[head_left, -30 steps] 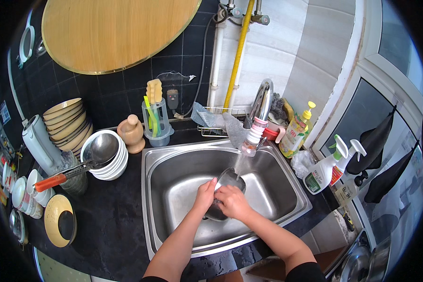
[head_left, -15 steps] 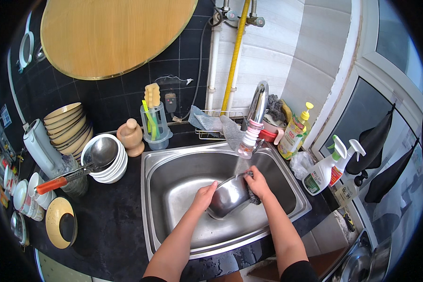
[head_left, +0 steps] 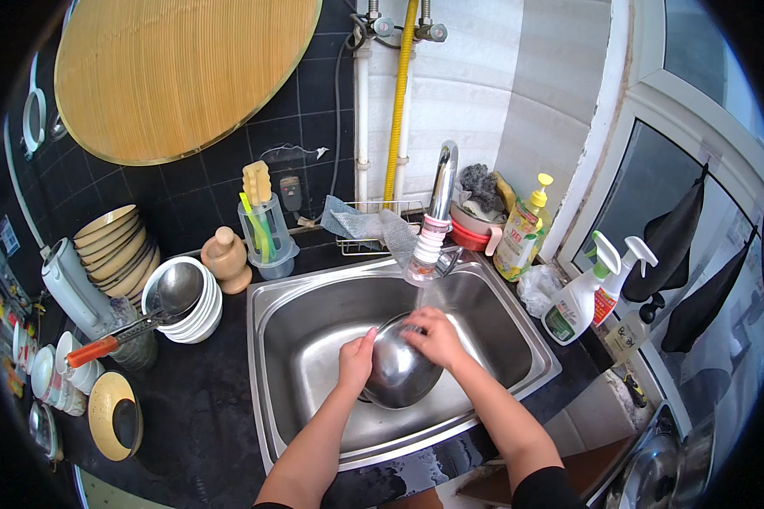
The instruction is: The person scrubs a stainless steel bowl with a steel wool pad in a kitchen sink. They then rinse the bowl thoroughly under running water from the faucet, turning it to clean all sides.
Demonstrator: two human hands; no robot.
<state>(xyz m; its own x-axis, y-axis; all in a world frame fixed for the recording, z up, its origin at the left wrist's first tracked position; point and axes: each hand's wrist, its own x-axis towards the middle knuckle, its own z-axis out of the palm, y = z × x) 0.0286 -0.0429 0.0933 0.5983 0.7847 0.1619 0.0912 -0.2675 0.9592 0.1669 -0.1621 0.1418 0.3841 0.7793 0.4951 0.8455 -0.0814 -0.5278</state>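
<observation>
A shiny stainless steel bowl is tilted over the sink, its rounded outside toward me. On the bowl's left edge, my left hand is closed, thumb pointing up. My right hand grips the upper right part of the bowl with bent fingers. Whether anything else is in this hand is hidden. Just beyond the bowl is the chrome faucet with a pink and white nozzle, and a stream of water falls from it behind the rim.
Left of the sink stand white bowls with a ladle on top, a wooden mortar and a utensil holder. To the right are a yellow-pump soap bottle and spray bottles. A wire rack sits behind the sink.
The bowl has turned, showing more of its rounded outside. My right hand has shifted left over it, and the dark scrubber seen under that hand is out of sight. The whole view has shifted slightly.
</observation>
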